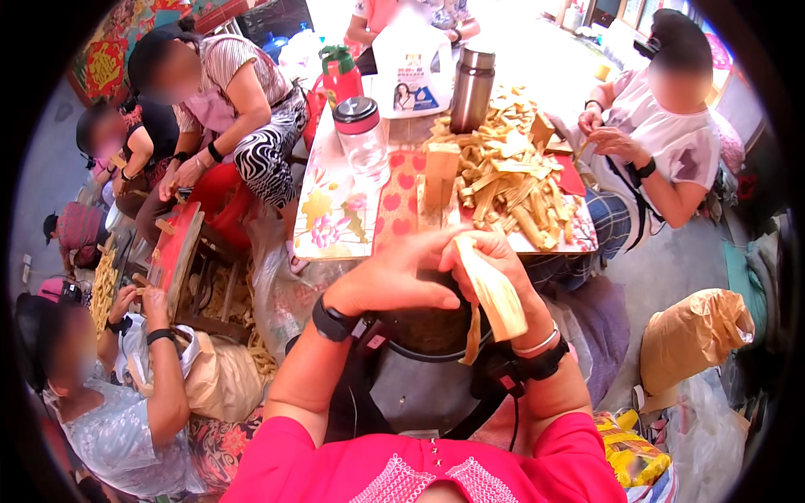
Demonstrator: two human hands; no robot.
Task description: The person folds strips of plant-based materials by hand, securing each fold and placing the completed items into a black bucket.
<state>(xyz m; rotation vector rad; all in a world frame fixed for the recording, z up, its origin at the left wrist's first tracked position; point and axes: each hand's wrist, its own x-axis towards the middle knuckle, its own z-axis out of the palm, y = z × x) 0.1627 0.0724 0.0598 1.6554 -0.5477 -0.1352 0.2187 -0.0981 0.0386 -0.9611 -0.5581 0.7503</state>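
Both my hands are raised in front of me at the table's near edge. A flat, pale yellow dried strip (497, 289), perhaps a plant material, hangs from my right hand (503, 261), whose fingers are closed on its upper end. My left hand (402, 270) is beside it, thumb apart from the fingers; its fingertips meet the right hand, and whether they grip anything is hidden. Below the hands is a dark round container (427, 330), partly covered by them. A heap of similar yellow strips (516, 170) lies on the table beyond, next to an upright wooden block (441, 173).
The patterned table (336, 242) also bears a glass jar (363, 144), a red flask (340, 78), a steel bottle (471, 91) and a white jug (412, 69). Several people sit around. A brown paper sack (685, 339) stands at right, a red-topped bench (176, 251) at left.
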